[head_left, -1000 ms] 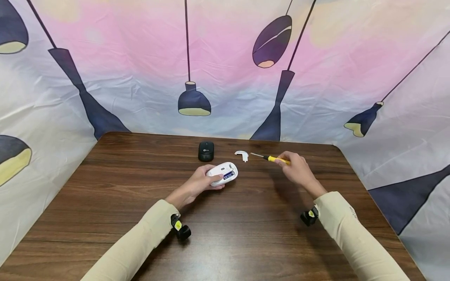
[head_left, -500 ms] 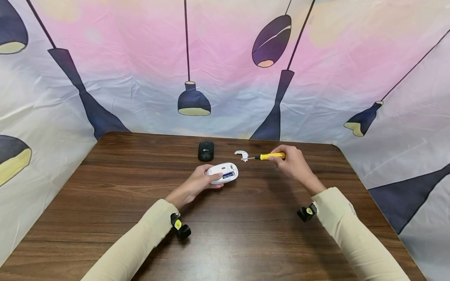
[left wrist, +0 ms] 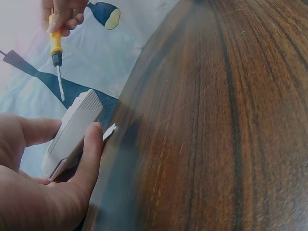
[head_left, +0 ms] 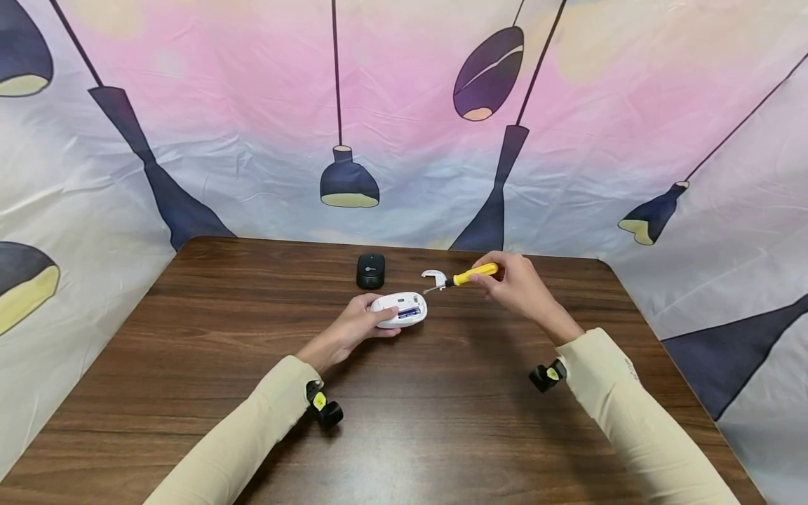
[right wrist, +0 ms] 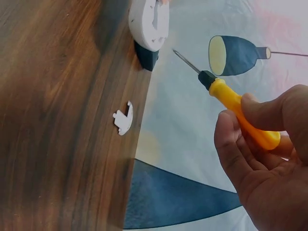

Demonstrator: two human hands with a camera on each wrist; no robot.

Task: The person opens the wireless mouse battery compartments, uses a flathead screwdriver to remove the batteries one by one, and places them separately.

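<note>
In the head view my left hand (head_left: 353, 327) grips a white computer mouse (head_left: 386, 304), underside up, thumb across the bottom. Its battery bay is uncovered and blue batteries (head_left: 409, 313) show inside. My right hand (head_left: 516, 285) pinches the yellow handle of a screwdriver (head_left: 475, 273), whose metal tip points down toward the mouse's far right end, a short way off it. In the left wrist view, thumb and fingers hold the mouse (left wrist: 74, 130) by its sides. The right wrist view shows the screwdriver (right wrist: 236, 106) between thumb and curled fingers.
A white battery cover (head_left: 435, 277) lies on the wooden table (head_left: 404, 407) beyond the screwdriver's tip. Left of it rests a black mouse (head_left: 370, 271). A printed cloth with lamp shapes (head_left: 404, 140) hangs behind the table's back edge.
My right hand has moved left with the screwdriver and tilted it, bringing the tip down from beside the cover to near the white mouse. My left hand has barely moved.
</note>
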